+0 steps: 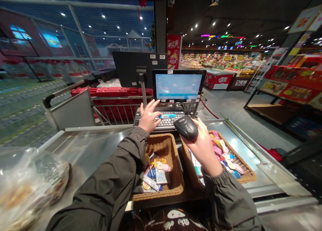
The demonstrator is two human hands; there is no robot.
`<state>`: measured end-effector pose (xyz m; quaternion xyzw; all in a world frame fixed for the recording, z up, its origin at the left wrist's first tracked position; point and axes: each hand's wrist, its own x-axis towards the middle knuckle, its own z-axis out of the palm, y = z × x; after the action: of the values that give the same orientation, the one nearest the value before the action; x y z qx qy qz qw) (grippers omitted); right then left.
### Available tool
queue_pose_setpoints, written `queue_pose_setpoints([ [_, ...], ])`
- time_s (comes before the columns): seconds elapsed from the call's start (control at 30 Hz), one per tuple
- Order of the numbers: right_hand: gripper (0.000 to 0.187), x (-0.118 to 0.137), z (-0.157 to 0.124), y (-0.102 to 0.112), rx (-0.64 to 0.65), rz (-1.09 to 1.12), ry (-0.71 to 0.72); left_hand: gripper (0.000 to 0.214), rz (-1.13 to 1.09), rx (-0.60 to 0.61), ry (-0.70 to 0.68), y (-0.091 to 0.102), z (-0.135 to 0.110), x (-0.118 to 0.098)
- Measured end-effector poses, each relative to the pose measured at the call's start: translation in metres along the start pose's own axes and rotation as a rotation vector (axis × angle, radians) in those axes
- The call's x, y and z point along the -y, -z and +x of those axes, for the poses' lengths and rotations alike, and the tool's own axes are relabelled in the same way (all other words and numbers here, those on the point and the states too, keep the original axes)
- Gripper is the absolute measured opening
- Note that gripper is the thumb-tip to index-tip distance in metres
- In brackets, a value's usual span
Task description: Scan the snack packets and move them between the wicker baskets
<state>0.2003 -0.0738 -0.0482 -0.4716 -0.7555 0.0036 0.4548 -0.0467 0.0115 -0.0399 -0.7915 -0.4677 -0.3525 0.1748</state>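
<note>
My left hand is over the left part of the keyboard, some fingers stretched toward the screen. By its thumb it holds a slim blue packet with a white barcode label facing up. My right hand is wrapped round a black barcode scanner, its head pointing left, close to the packet but apart from it. Below my left hand, a wicker basket contains small mixed goods. Another wicker basket, partly hidden by my right forearm, has pink and white small items in it.
A lit monitor stands behind the keyboard, with a second dark screen seen from behind. A clear plastic bag of goods lies on the metal counter at left. Beyond are a metal cart and boxed-goods shelves.
</note>
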Motion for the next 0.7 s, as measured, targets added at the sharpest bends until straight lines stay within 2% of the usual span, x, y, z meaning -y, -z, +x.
queue_pose_setpoints([
  [0.17, 0.041, 0.0, -0.011, -0.007, 0.081, 0.021, -0.013, 0.01, -0.007, 0.1, -0.011, -0.004, -0.032, 0.006],
  [0.33, 0.038, -0.004, -0.023, -0.02, 0.138, 0.031, 0.001, 0.01, -0.02, 0.251, -0.034, -0.005, -0.069, 0.009],
  [0.53, 0.04, -0.012, -0.038, -0.031, 0.205, 0.055, -0.013, 0.012, -0.083, 0.548, -0.041, -0.006, -0.116, 0.012],
  [0.7, 0.037, -0.009, -0.045, -0.035, 0.251, 0.08, -0.044, 0.017, -0.159, 0.84, -0.013, -0.01, -0.155, 0.013],
])
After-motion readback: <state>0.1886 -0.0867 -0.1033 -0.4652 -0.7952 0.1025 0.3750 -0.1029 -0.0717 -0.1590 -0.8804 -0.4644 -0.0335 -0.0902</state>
